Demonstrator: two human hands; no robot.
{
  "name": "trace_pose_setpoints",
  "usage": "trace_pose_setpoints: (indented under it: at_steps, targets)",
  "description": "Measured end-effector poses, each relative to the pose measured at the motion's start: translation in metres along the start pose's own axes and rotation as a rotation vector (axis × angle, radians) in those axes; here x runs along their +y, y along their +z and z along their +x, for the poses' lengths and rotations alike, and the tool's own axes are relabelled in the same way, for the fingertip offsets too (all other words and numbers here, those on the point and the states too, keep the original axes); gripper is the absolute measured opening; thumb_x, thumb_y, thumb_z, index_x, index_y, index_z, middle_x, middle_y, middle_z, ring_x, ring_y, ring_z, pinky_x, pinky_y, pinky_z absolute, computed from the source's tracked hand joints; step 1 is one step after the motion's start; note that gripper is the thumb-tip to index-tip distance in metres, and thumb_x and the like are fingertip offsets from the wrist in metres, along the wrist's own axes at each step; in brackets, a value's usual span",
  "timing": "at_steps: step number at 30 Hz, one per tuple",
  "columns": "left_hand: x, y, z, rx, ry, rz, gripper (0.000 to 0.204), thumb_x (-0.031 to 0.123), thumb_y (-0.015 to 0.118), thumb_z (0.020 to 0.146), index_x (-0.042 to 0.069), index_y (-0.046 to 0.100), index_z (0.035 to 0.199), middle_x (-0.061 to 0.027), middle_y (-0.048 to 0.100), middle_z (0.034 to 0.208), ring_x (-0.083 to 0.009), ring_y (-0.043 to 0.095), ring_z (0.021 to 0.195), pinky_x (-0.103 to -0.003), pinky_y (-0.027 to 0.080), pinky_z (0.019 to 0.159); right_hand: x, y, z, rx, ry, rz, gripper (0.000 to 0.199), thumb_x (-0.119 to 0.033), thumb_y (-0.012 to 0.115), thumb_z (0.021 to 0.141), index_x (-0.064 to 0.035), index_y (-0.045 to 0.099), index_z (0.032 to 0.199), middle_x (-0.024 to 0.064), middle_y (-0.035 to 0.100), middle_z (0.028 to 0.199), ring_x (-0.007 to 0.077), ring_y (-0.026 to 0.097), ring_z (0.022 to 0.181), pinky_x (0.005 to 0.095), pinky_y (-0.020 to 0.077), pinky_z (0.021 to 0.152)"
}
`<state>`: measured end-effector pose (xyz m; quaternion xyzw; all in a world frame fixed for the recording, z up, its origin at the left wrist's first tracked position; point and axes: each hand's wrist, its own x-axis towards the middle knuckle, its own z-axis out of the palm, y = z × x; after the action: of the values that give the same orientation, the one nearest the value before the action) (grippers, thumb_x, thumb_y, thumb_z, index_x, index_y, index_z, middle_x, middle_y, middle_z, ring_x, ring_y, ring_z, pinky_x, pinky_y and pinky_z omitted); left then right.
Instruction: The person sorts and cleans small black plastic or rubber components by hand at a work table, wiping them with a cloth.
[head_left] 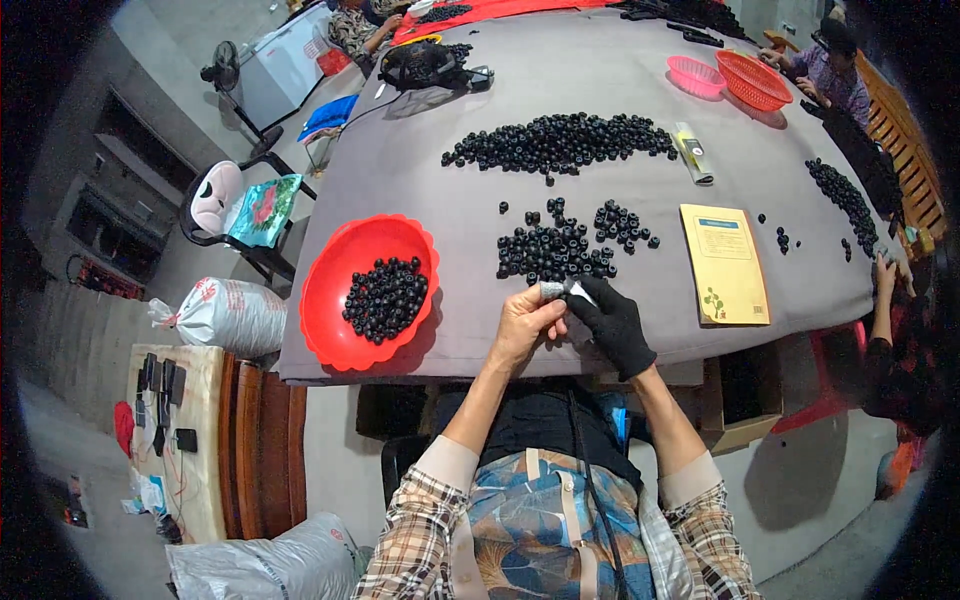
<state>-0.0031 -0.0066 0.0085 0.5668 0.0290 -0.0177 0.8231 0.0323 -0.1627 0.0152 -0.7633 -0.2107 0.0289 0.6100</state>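
Observation:
My left hand (522, 326), bare with a grey wrap on a fingertip, is closed in a pinch at the table's near edge. My right hand (614, 326), in a black glove, is closed beside it. The fingertips nearly meet, with something small and whitish at the right hand's fingers; its kind is too small to tell. Just beyond my hands lies a loose pile of small black ring-like parts (552, 250). A red scalloped bowl (322, 300) to the left holds many more of these black parts (384, 298).
A larger heap of black parts (560, 143) lies farther back. A yellow booklet (725, 262) and a pale green packet (693, 153) are to the right. Pink (696, 76) and red (752, 82) baskets stand far right. Other people (840, 75) sit around the table.

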Motion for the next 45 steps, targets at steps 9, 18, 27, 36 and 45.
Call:
trace_pose_setpoints:
  at_steps: [9,18,27,36,45]
  targets:
    - [-0.002,-0.003,0.003,-0.016,0.057,-0.042,0.009,0.004,0.055,0.084,0.001,0.06,0.091,-0.0031,0.059,0.063,-0.0045,0.05,0.048,-0.016,0.04,0.042,0.008,0.001,0.0,-0.005,-0.015,-0.009,0.031,-0.019,0.061,0.082,-0.003,0.058,0.108,0.0109,0.064,0.098,0.0159,0.062,0.086,0.0277,0.0481,0.074]
    - [-0.01,-0.002,0.007,0.023,0.071,-0.286,0.008,0.005,0.056,0.085,0.001,0.061,0.09,-0.006,0.06,0.07,-0.009,0.055,0.054,-0.018,0.044,0.044,-0.003,0.0,-0.002,0.035,0.112,0.095,0.03,-0.021,0.061,0.082,-0.0015,0.059,0.104,0.0117,0.064,0.092,0.0183,0.062,0.084,0.0298,0.0481,0.072]
    - [-0.013,-0.012,0.009,-0.021,0.079,-0.351,0.011,0.009,0.058,0.085,0.003,0.061,0.094,-0.0026,0.059,0.069,-0.0062,0.053,0.052,-0.015,0.039,0.044,-0.006,0.012,-0.01,-0.045,-0.077,0.025,0.031,-0.022,0.058,0.084,-0.0048,0.059,0.111,0.0133,0.064,0.099,0.0182,0.062,0.089,0.0288,0.0484,0.076]
    - [-0.015,-0.012,0.005,-0.016,0.059,-0.349,0.014,0.008,0.058,0.085,0.003,0.061,0.097,-0.0005,0.059,0.069,-0.0053,0.052,0.051,-0.014,0.039,0.044,-0.012,0.008,-0.011,-0.063,-0.086,-0.068,0.028,-0.013,0.059,0.083,-0.0017,0.059,0.109,0.0116,0.064,0.099,0.0156,0.061,0.088,0.0281,0.0481,0.077]
    - [-0.012,-0.01,0.005,-0.024,0.041,-0.377,0.013,0.005,0.056,0.085,0.004,0.061,0.098,-0.0006,0.06,0.073,-0.0053,0.053,0.052,-0.014,0.042,0.046,0.001,0.007,-0.008,-0.099,-0.15,-0.054,0.028,-0.014,0.058,0.085,-0.002,0.058,0.11,0.0105,0.063,0.102,0.0151,0.06,0.091,0.0281,0.0471,0.079]
